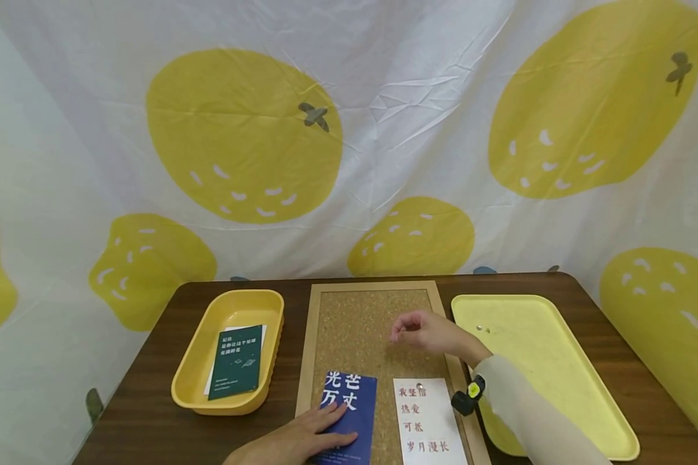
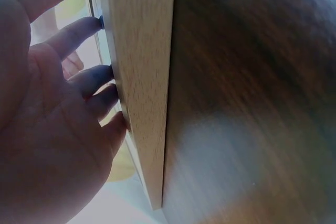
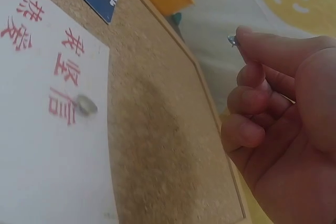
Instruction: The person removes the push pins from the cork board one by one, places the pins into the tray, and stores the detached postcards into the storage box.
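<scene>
"How are the right hand's (image 1: 421, 330) fingers set?"
"Curled; a pin (image 3: 231, 40) is pinched at their tips."
"And the blue card (image 1: 366, 416)?"
"It is laid on the board (image 1: 355, 326), partly covered by the left hand (image 1: 308, 436), whose fingers are spread. Its long axis is roughly aligned with the board's; from the pinch, its top edge is found nearward and to the left."

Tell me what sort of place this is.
Probably an indoor tabletop workspace, though the kind of room is unclear: a corkboard lies on a dark table, and a fruit-print sheet hangs behind it.
</scene>
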`<state>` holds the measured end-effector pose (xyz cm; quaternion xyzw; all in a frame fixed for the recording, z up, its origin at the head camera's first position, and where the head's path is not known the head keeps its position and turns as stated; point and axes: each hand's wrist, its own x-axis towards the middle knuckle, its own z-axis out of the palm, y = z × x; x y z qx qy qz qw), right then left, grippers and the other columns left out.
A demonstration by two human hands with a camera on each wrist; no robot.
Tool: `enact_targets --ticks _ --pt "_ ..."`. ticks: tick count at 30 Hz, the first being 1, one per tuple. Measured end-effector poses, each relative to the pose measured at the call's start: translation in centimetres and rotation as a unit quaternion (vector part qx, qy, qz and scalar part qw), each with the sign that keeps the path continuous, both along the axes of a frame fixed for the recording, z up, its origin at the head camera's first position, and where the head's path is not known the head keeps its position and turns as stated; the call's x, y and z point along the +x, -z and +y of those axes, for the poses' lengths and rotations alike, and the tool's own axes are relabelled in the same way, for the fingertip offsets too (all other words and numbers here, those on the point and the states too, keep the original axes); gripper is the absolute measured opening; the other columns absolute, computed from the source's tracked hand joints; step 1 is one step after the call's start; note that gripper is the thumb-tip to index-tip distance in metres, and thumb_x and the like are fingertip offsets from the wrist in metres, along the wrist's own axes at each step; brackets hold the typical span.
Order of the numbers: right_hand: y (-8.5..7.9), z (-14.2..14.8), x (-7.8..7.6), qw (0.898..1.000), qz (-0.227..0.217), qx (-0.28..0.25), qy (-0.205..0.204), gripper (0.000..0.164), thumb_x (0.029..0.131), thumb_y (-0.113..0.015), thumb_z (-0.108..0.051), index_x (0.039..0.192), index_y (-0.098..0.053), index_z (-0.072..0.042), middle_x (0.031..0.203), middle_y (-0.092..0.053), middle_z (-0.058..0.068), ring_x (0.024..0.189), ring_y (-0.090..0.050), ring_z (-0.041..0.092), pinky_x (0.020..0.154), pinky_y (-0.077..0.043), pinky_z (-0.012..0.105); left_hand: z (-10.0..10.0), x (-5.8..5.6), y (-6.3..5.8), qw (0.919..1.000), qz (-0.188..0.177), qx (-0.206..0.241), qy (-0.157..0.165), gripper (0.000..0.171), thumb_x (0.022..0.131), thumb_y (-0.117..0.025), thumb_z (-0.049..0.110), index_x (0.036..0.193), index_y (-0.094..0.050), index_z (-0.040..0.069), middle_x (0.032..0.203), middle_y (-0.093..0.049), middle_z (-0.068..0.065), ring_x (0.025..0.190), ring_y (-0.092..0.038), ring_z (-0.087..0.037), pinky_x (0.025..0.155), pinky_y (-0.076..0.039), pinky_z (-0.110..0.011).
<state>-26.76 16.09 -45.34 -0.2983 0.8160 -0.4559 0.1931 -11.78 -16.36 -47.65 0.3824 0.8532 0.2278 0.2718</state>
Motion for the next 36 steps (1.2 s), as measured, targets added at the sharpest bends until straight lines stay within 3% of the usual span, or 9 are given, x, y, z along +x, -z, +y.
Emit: enact_targets --ticks 6,13,20,28,36 --pt "-0.1 2.0 -0.2 1.000 0.002 -0.015 -0.004 0.016 0.100 -0.055 -0.008 0.100 -0.067 0.003 0.070 -0.051 0.002 0.056 -0.039 0.007 0.052 -0.037 0.022 0.0 0.0 0.0 1.0000 0.001 0.001 0.001 0.072 0.088 -0.057 0.065 0.152 -0.031 0.046 0.166 -0.015 0.007 0.152 -0.015 -0.026 0.115 -0.032 -0.055" --pt "0.0 4.1 -0.4 1.000 0.006 -0.029 -0.002 0.019 0.099 -0.059 -0.011 0.099 -0.066 0.006 0.077 -0.058 0.013 0.054 -0.038 0.005 0.049 -0.036 0.021 0.0 0.0 0.0 1.0000 -0.001 0.001 0.001 0.073 0.087 -0.057 0.066 0.152 -0.031 0.046 0.166 -0.013 0.009 0.153 -0.015 -0.026 0.114 -0.032 -0.055" --pt "-0.7 6.2 -0.1 1.000 0.008 -0.019 0.018 0.019 0.100 -0.057 -0.010 0.100 -0.065 0.007 0.069 -0.051 0.000 0.054 -0.036 0.004 0.049 -0.035 0.020 0.0 -0.1 0.1 1.0000 -0.001 0.004 0.008 0.071 0.088 -0.057 0.063 0.152 -0.032 0.044 0.166 -0.016 0.005 0.152 -0.016 -0.027 0.114 -0.032 -0.055" --pt "-0.9 9.0 0.2 0.998 0.011 -0.007 0.056 0.022 0.100 -0.060 -0.017 0.101 -0.065 0.005 0.074 -0.051 0.000 0.057 -0.040 0.004 0.051 -0.039 0.021 0.0 -0.1 0.0 1.0000 -0.007 0.003 0.004 0.071 0.088 -0.057 0.063 0.152 -0.032 0.044 0.166 -0.015 0.005 0.152 -0.015 -0.027 0.115 -0.032 -0.055" --pt "-0.7 11.1 0.4 0.997 0.004 -0.015 0.078 0.026 0.100 -0.060 -0.018 0.102 -0.063 0.008 0.068 -0.046 -0.004 0.054 -0.037 0.004 0.048 -0.038 0.023 0.1 -0.1 0.4 0.9998 -0.018 0.005 -0.007 0.070 0.088 -0.057 0.064 0.151 -0.032 0.048 0.166 -0.014 0.010 0.153 -0.015 -0.026 0.114 -0.032 -0.056"
